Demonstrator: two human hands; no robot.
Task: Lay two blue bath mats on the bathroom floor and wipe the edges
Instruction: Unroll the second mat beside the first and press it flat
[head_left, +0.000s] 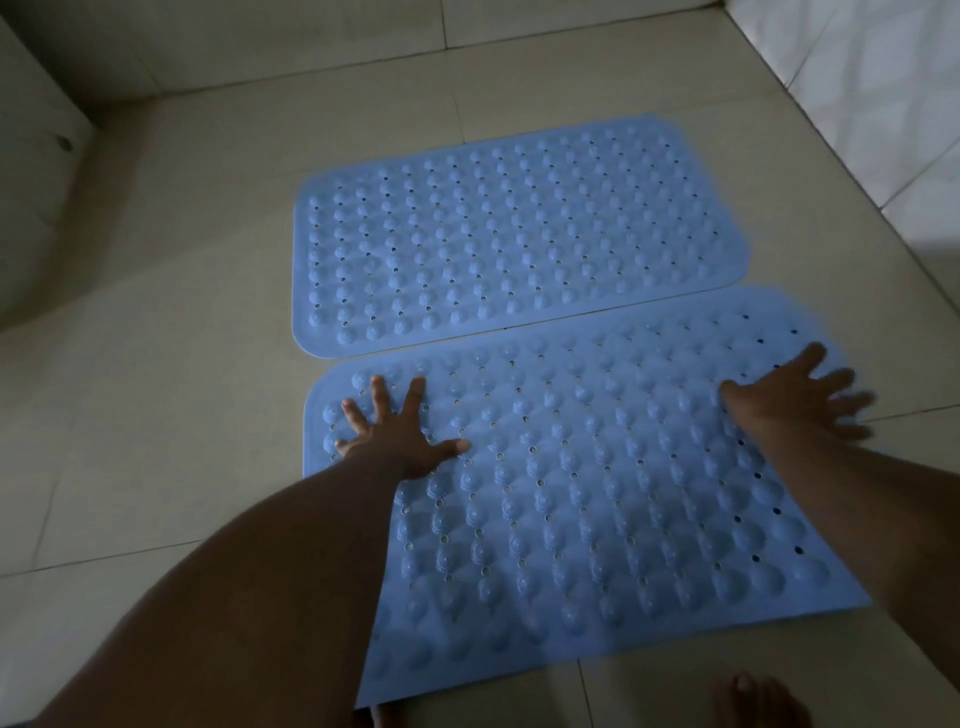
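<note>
both blue mats lie side by side on the tiled floor (156, 415). left hand (400, 441) and right hand (795, 395), fingers spread wide, press the near mat (571, 493); far mat (519, 234) lies flat. looks light, floppy rubber, best lifted by its edges.

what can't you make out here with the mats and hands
- Head view: right hand is motion-blurred; finger contact unclear.
- Head view: the left forearm hides a front corner of the near blue studded rubber mat.
- Head view: bare toes are cut off by the bottom edge.
</note>
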